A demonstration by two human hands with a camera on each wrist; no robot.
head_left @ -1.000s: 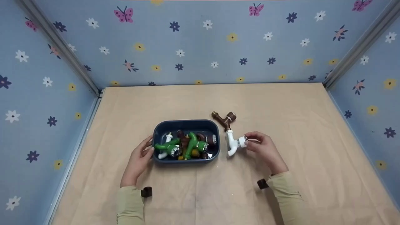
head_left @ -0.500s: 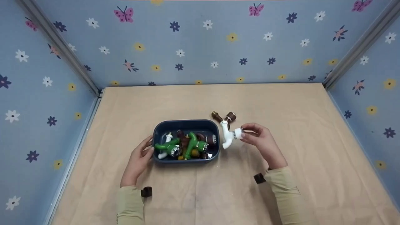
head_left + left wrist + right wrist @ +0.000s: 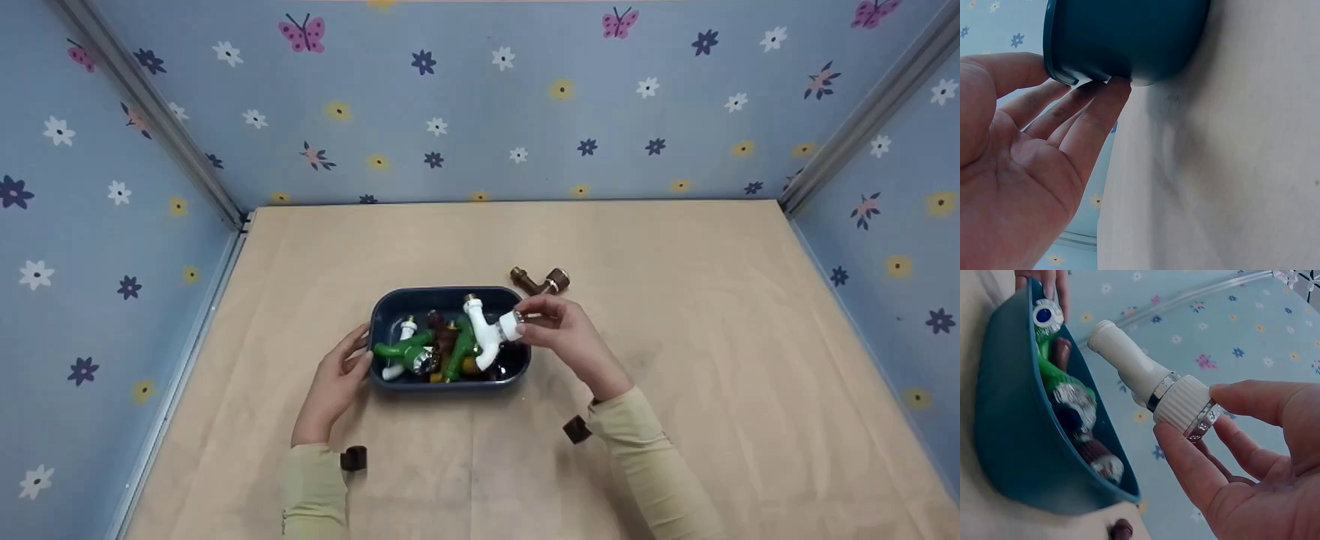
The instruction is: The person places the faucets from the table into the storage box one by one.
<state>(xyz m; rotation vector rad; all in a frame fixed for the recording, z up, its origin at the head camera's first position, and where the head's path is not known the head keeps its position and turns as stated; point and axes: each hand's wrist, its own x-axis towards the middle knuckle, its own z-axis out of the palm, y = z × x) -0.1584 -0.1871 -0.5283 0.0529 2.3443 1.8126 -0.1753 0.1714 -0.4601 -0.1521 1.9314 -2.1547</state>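
In the head view, my right hand point(image 3: 570, 334) pinches the knob of a white faucet point(image 3: 486, 334) between thumb and fingers. The faucet hangs over the right part of a dark blue plastic box point(image 3: 390, 300). The right wrist view shows its ribbed white knob point(image 3: 1185, 405) in my fingertips. At the box's left end, my left hand point(image 3: 339, 382) touches the wall with fairly straight fingers, as the left wrist view also shows. Inside lie a green faucet point(image 3: 405, 351), a second green faucet point(image 3: 459, 352) partly covered by the white one, a white faucet point(image 3: 393, 370) and brown ones.
A brown faucet point(image 3: 532, 283) lies on the beige tabletop point(image 3: 660, 300) behind my right hand, partly hidden by it. Blue flower-patterned panels point(image 3: 480, 112) stand at the back and both sides. A dark wrist camera point(image 3: 577, 430) sticks out from my right sleeve.
My right hand has lifted the white faucet from beside the brown one and carried it left over the box. The left hand has stayed at the box's end.
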